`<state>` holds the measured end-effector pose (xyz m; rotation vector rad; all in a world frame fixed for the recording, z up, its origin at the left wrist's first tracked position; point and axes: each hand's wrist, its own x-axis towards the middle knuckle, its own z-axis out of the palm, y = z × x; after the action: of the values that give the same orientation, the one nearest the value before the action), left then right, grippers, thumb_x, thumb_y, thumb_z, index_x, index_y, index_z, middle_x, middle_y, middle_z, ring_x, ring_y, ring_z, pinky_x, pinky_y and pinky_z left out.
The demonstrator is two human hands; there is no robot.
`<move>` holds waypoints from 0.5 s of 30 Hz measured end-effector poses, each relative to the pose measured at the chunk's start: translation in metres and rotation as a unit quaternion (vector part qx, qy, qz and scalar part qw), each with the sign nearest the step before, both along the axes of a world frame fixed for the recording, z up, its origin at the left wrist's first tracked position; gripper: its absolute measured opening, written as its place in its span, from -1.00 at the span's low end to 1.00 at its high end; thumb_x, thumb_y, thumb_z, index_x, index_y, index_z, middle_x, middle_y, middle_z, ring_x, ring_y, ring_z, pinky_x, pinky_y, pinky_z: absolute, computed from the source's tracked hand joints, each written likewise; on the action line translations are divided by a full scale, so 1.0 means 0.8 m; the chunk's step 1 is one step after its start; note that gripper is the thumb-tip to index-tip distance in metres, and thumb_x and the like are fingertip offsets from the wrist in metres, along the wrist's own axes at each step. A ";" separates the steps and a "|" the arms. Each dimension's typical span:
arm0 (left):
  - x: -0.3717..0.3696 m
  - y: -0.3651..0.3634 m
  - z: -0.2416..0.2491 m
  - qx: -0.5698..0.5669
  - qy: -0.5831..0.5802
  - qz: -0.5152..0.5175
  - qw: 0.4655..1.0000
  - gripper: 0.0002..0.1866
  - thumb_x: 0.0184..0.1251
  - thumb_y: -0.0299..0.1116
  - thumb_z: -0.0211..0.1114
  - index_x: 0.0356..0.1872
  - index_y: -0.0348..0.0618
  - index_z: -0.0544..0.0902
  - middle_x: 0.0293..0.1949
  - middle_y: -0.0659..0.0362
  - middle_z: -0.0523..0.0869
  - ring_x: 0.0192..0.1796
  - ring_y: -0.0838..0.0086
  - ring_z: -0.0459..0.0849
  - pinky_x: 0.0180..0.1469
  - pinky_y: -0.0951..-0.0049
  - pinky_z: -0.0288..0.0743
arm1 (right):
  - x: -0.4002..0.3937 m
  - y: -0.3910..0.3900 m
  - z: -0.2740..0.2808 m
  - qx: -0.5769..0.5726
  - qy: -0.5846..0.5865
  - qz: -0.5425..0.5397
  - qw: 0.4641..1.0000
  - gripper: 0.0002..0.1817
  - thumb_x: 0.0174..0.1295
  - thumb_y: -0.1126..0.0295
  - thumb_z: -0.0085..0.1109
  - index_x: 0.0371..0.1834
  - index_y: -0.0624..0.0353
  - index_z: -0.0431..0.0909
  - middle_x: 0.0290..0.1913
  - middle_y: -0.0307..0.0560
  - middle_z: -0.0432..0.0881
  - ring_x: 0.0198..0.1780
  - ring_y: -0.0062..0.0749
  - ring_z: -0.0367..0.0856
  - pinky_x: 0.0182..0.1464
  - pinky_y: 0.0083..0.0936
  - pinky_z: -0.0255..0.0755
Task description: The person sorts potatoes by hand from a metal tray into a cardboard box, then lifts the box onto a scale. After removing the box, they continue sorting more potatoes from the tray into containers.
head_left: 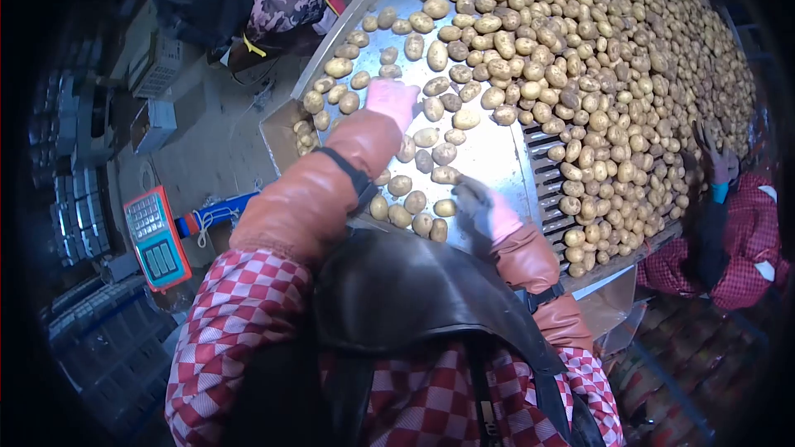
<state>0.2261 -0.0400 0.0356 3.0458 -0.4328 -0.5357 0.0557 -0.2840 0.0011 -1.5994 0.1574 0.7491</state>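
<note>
My left hand (392,103), in a pink glove, reaches over the metal table (497,161) among loose potatoes. Its fingers look curled, and whatever is under them is hidden. One potato (390,71) lies just beyond it, another (433,108) to its right. My right hand (487,209), in a grey and pink glove, is lower on the table. Its dark fingers stretch out apart beside a potato (445,175), with their tips at its right end; I see no grip around it. Another potato (445,208) lies to the left of this hand.
A large potato heap (613,74) covers the right side, above a slatted grate (546,170). Potatoes lie in a chute (277,128) at the table's left corner. A scale display (157,240) stands left. One person (281,0) is at upper left, another (737,240) at right.
</note>
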 end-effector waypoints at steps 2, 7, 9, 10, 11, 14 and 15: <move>-0.011 -0.019 0.014 -0.077 0.012 0.028 0.997 -0.72 0.34 -0.04 0.19 -0.22 0.05 0.74 -0.29 0.02 0.77 -0.14 0.12 0.75 -0.03 0.07 0.54 | 0.028 -0.021 -0.002 0.128 0.114 -0.098 0.980 -0.32 0.45 -0.07 0.07 0.49 0.09 0.28 0.24 0.07 0.56 0.25 -0.27 0.55 0.19 -0.34 0.53; 0.016 -0.136 0.090 -0.313 0.023 -0.119 0.942 -0.69 0.43 -0.09 0.17 -0.14 -0.06 0.75 -0.33 -0.10 0.72 -0.07 -0.01 0.68 0.07 0.00 0.48 | 0.080 -0.012 0.050 0.440 0.121 -0.302 0.837 -0.43 0.42 -0.02 0.12 0.36 0.03 0.33 0.06 -0.07 0.52 -0.04 -0.39 0.55 -0.22 -0.53 0.46; 0.066 -0.182 0.064 -0.311 -0.091 -0.039 0.945 -0.57 0.42 0.00 0.18 0.13 -0.04 0.63 0.10 -0.07 0.65 0.18 0.00 0.57 0.19 0.02 0.45 | 0.086 -0.040 0.035 0.438 0.151 -0.297 0.835 -0.59 0.42 0.14 0.12 0.13 0.22 0.43 -0.33 -0.27 0.41 -0.42 -0.59 0.31 -0.51 -0.66 0.20; 0.077 -0.195 0.044 -0.292 -0.178 -0.011 0.940 -0.47 0.35 0.07 0.24 0.20 -0.04 0.57 0.23 -0.06 0.54 0.27 0.01 0.49 0.23 0.01 0.45 | 0.088 -0.018 0.097 0.251 0.146 -0.402 0.868 -0.62 0.39 0.16 0.15 0.09 0.20 0.49 -0.43 -0.31 0.37 -0.49 -0.60 0.30 -0.55 -0.69 0.15; 0.074 -0.201 0.024 -0.277 -0.183 -0.024 0.943 -0.45 0.30 0.07 0.29 0.21 -0.01 0.57 0.25 -0.05 0.51 0.31 0.02 0.46 0.24 0.01 0.44 | 0.080 -0.028 0.094 0.225 0.114 -0.389 0.886 -0.64 0.37 0.16 0.17 0.05 0.19 0.51 -0.45 -0.32 0.37 -0.51 -0.60 0.29 -0.57 -0.69 0.13; 0.044 -0.190 0.006 -0.299 -0.063 -0.042 0.951 -0.44 0.18 0.00 0.41 0.19 0.06 0.59 0.22 -0.03 0.52 0.30 0.02 0.47 0.27 0.05 0.45 | 0.069 -0.090 0.084 0.261 0.075 -0.309 0.912 -0.65 0.32 0.16 0.15 -0.02 0.20 0.56 -0.54 -0.35 0.35 -0.57 -0.61 0.26 -0.60 -0.68 0.09; 0.031 -0.175 0.032 -0.194 0.081 -0.073 0.975 -0.44 0.11 -0.04 0.46 0.16 0.08 0.60 0.21 -0.02 0.53 0.26 0.05 0.51 0.28 0.04 0.45 | 0.070 -0.099 0.078 0.249 0.063 -0.343 0.904 -0.64 0.31 0.15 0.15 -0.02 0.20 0.56 -0.54 -0.34 0.37 -0.56 -0.62 0.29 -0.58 -0.71 0.13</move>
<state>0.2507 -0.1798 0.0613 2.5891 -0.6695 -0.6156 0.1116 -0.3631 0.0633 -0.9045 0.5471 0.2955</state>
